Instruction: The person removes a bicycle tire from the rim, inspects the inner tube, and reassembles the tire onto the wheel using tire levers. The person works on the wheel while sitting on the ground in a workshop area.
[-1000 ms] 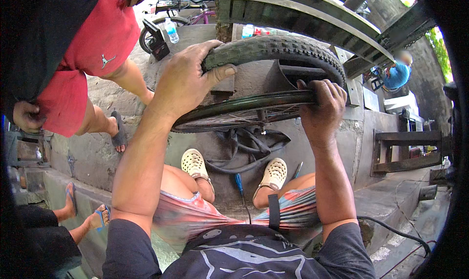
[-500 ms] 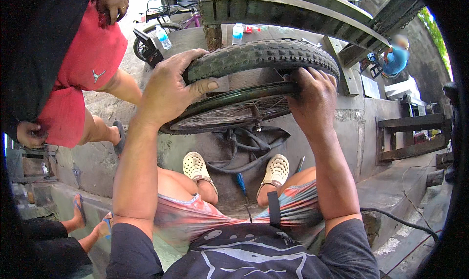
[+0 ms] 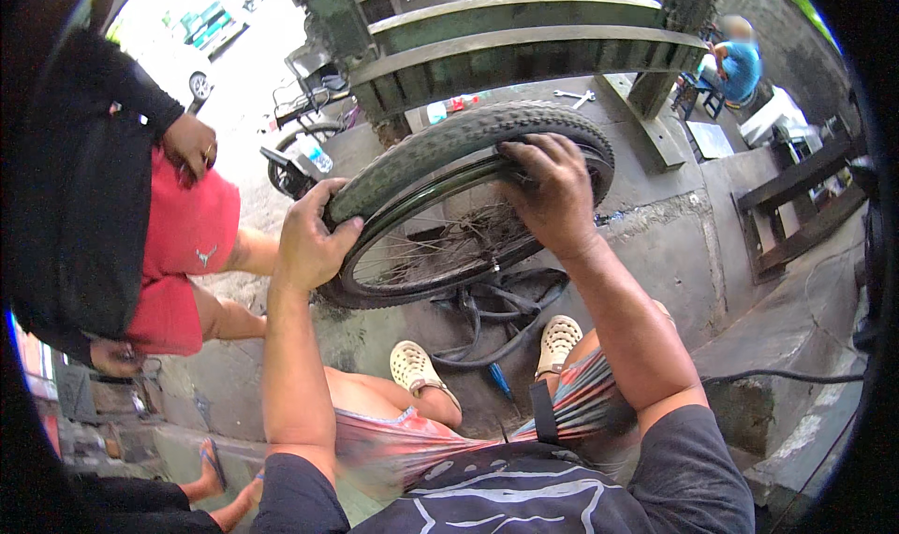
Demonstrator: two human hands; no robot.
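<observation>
The knobbly tyre, out in front of the shins, has just tipped to show more of its open face, and the spoked rim now sits closer inside it, which suggests the two are nearer to lining up. Black tubing lies slack below. The right hand, bent at the wrist, curls over the far edge; whether it pinches I can't tell. The left hand clasps the tyre's left side, thumb inward.
</observation>
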